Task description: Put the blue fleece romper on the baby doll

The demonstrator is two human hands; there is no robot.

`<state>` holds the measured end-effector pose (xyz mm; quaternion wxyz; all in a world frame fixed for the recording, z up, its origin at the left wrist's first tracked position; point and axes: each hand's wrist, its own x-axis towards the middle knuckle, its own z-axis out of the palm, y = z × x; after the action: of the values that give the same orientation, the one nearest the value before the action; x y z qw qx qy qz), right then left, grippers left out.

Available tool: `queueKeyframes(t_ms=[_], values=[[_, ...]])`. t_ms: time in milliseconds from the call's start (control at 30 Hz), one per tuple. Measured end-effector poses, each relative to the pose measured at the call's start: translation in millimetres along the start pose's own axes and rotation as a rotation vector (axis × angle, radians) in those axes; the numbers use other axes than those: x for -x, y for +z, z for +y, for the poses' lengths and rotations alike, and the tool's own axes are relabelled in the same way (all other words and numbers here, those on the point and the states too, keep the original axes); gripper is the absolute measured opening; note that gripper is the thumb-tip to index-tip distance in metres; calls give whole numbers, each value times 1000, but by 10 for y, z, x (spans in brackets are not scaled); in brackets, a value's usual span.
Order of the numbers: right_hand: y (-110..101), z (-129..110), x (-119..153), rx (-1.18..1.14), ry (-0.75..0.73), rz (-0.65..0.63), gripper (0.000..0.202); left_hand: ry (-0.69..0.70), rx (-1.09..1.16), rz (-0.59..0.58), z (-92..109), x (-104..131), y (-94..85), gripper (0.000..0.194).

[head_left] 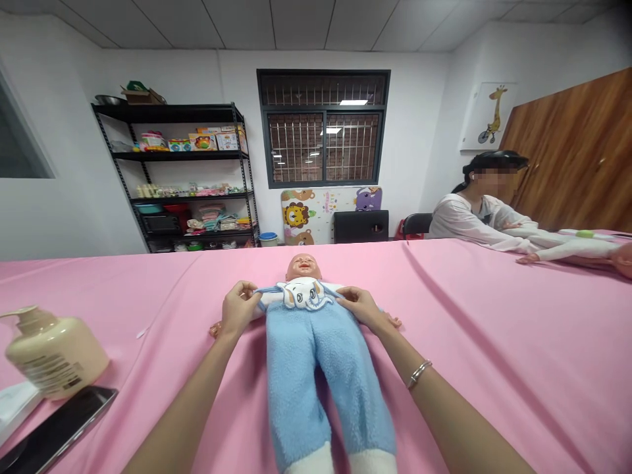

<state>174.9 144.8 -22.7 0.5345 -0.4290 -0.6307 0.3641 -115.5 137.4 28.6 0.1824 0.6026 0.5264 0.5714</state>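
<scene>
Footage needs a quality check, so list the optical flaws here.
Head view: wide-angle distortion slants the shelving; the pump bottle looks stretched, its label illegible; lights reflect in the window; soft shadows flank the blue trousers; the top right corner darkens; pixelation masks part of the person at right.

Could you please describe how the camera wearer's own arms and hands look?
The left hand and right hand are ungloved, with five-fingered human shapes. The left forearm and right forearm show no sleeves. A shiny, silver-coloured bangle circles the right wrist; the left wrist shows no jewellery. No cables or markings are visible.
</scene>
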Motion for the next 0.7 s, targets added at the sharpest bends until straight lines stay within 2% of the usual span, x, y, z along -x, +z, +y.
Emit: queueKeyframes(t_ms=[67,167,333,433,500,600,700], values=[[13,-19,14,71,-18,8,31,-21,-97,29,1,12,-11,13],[27,-21,21,175,-40,109,24,-67,-212,45,-10,40,-24,11],[29,-13,5,176,-50,292,17,-77,-344,-53,-27,99,-4,20],[31,-28,7,160,-22,330,20,-10,-436,-148,-5,154,41,21],[33,-37,14,169,-3,338,22,50,-471,-153,30,196,77,19],[32,-49,28,202,-1,373,22,144,-459,-149,97,259,140,20],[29,-77,39,228,-5,439,22,192,-413,-247,145,323,223,22]])
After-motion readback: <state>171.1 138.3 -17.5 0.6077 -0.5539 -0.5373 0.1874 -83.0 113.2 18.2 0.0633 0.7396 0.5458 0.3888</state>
